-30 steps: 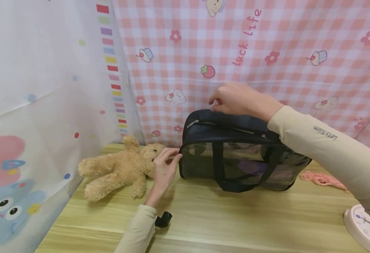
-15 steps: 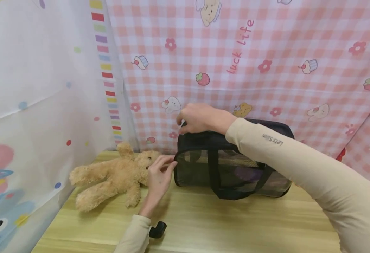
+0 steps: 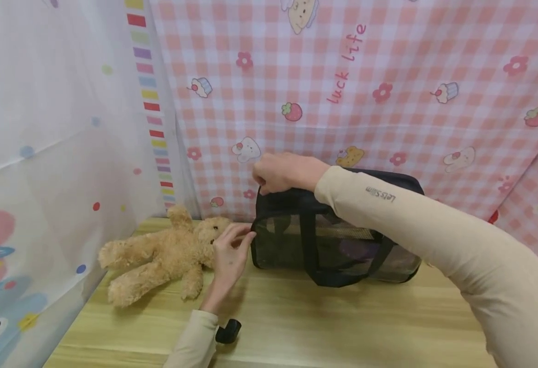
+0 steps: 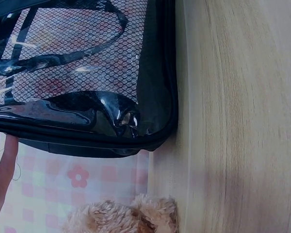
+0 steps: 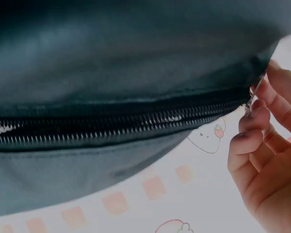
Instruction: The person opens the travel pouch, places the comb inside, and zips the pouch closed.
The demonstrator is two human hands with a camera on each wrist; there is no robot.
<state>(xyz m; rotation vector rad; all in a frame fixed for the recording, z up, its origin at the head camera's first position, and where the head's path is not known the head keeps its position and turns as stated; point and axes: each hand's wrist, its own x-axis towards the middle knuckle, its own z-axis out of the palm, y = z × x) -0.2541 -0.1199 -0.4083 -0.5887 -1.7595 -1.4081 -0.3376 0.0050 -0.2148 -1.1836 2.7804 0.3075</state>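
A black handbag with see-through mesh sides (image 3: 273, 245) stands upright on the table, its strap handle (image 3: 331, 278) hanging down in front. My left hand (image 3: 229, 255) pinches the bag's left edge; in the left wrist view only a few fingers (image 4: 7, 158) show against that edge. Over the bag's top left corner, my right hand (image 3: 280, 173) pinches the zipper pull (image 5: 254, 90), seen in the right wrist view. Two rows of zipper teeth (image 5: 111, 128) run away from it, with a gap between them at the far end. Something purple (image 3: 356, 249) shows dimly inside the bag.
A tan teddy bear (image 3: 167, 255) lies on the wooden table (image 3: 342, 327) left of the bag, its head beside my left hand. A pink checked cloth (image 3: 269, 87) hangs close behind the bag. White patterned cloth (image 3: 66, 128) borders the left side.
My right hand has moved left and down from above the bag to its top left corner and now pinches the zipper pull. The left hand stays at the bag's edge; the view shifts slightly.
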